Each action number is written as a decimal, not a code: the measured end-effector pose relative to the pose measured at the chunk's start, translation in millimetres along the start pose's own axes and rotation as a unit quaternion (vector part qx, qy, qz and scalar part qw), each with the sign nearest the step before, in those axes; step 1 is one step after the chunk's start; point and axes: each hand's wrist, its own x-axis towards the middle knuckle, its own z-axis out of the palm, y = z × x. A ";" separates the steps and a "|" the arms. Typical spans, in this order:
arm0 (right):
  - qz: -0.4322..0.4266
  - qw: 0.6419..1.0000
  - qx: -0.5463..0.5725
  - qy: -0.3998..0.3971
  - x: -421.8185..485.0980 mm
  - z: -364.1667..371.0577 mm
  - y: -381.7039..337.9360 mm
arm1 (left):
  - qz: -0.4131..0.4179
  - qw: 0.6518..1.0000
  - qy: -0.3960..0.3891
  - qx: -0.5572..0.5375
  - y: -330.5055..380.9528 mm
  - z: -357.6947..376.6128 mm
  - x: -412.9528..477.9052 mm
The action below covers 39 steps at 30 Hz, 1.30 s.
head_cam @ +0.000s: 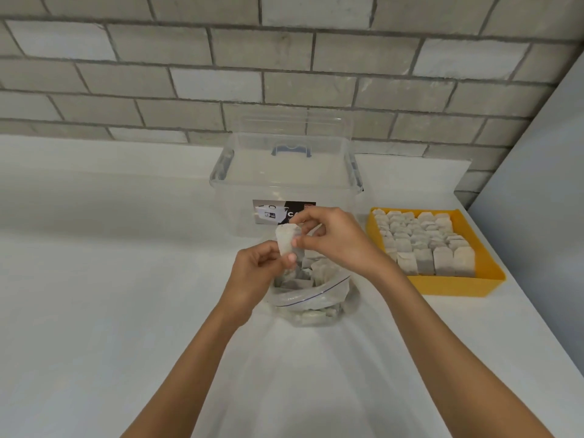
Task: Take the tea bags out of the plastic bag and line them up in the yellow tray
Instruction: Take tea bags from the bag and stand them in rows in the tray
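A clear zip plastic bag (311, 300) stands open on the white counter, with several tea bags inside. Just above its mouth, my left hand (257, 271) and my right hand (335, 241) both pinch one pale tea bag (284, 240), held upright between them. To the right sits the yellow tray (480, 267), where several rows of tea bags (423, 243) stand upright side by side.
A large clear plastic storage box (284, 181) with a blue handle and a label stands behind the bag, against the grey brick wall. The counter's right edge runs close past the tray. White counter surface spreads to the left and in front.
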 end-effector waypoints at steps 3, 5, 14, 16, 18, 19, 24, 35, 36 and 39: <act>0.006 1.000 0.023 0.004 -3.1 4.8 5.2 | 0.003 0.999 0.012 -0.050 3.9 3.3 -1.0; 0.006 0.999 0.043 0.012 -3.5 8.6 8.5 | 0.006 0.999 0.005 -0.049 5.9 4.1 -0.4; -0.015 1.000 0.020 -0.014 6.4 12.8 9.7 | 0.075 0.995 0.042 0.046 23.4 -16.8 21.3; -0.009 0.999 0.022 -0.024 11.6 15.4 8.4 | 0.086 0.994 0.050 0.046 24.5 -21.8 24.9; 0.007 0.999 0.015 -0.028 17.2 18.8 10.7 | 0.085 0.993 0.072 0.043 23.3 -29.1 28.6; 0.014 0.999 -0.009 -0.031 20.4 22.1 14.7 | 0.084 0.992 0.084 0.045 22.0 -32.9 30.3; 0.135 0.979 -0.148 -0.033 33.4 57.3 42.2 | 0.074 0.988 0.117 0.061 17.5 -43.0 32.1; 0.244 0.969 -0.009 -0.029 41.6 80.6 45.9 | 0.054 0.988 0.125 0.079 12.1 -45.3 25.3; 0.241 0.970 -0.006 -0.030 39.0 78.5 43.6 | 0.053 0.987 0.125 0.081 12.5 -45.6 25.2; 0.218 0.976 -0.009 -0.022 29.3 65.8 35.3 | 0.046 0.986 0.128 0.099 14.4 -47.4 25.0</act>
